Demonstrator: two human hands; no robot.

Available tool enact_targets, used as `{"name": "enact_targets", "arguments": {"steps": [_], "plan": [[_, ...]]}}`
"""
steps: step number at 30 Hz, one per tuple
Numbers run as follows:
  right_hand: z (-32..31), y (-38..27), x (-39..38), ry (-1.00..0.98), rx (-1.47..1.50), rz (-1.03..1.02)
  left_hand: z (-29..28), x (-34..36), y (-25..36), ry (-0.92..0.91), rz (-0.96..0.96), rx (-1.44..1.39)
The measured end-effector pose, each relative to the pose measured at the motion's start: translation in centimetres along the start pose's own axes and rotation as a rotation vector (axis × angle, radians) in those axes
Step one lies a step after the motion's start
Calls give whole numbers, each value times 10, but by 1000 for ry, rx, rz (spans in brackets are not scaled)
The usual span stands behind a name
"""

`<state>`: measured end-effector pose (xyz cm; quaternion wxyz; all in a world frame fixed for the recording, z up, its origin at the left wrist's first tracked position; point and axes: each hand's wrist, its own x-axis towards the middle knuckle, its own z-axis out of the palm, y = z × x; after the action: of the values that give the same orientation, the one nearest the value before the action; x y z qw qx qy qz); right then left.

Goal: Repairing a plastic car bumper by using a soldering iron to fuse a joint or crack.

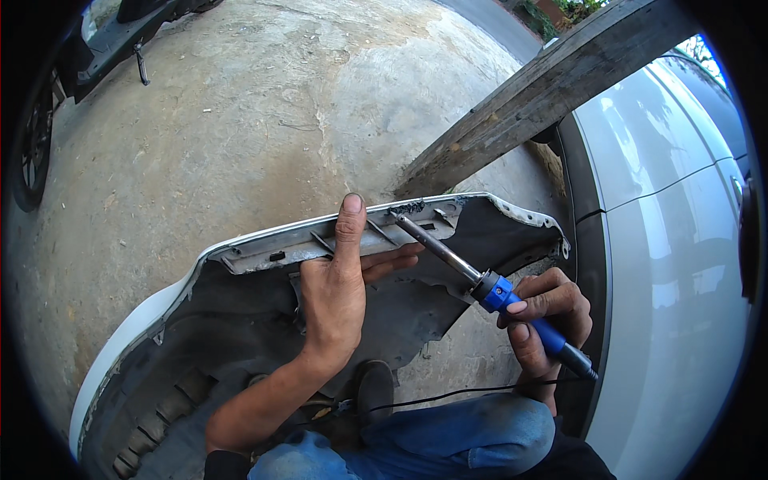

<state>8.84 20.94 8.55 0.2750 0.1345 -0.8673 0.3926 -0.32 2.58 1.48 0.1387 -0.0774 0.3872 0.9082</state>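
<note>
A car bumper [216, 308], white along its outer edge and dark grey inside, lies across my lap with its inner side toward me. My left hand [336, 288] grips its upper flange, thumb over the edge and fingers behind and below. In my right hand [552, 316] is a soldering iron [500, 294] with a blue handle and a long metal barrel. Its tip touches or nearly touches the flange beside a rough, dark patch of melted-looking plastic [410, 206]. A thin black cord [456, 393] runs below the iron's rear end toward my legs.
A white car [664, 232] stands close on my right. Beyond the bumper, a wooden post [528, 104] leans up to the right. Part of a motorbike [96, 60] with a wheel is at the far left. Stained concrete floor [264, 112] spreads ahead.
</note>
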Motion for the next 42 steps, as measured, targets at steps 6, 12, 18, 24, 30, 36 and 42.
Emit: {"name": "enact_targets", "arguments": {"steps": [6,12,18,24,30,36,42], "plan": [[1,0,3,-52,-50,-75,0,2,-1,22,3,5],[1,-7,11,-73,-98,-145,1,2,-1,13,22,5],[5,-11,13,-70,-115,-132,-1,3,-2,16,23,13],[3,-15,15,-88,-135,-138,0,3,-3,11,10,8],[3,-16,17,-89,-135,-139,-1,3,-3,12,18,17],[3,-16,17,-92,-132,-134,0,2,-3,6,30,25],[3,-16,18,-90,-124,-122,-1,3,-3,7,28,25]]}}
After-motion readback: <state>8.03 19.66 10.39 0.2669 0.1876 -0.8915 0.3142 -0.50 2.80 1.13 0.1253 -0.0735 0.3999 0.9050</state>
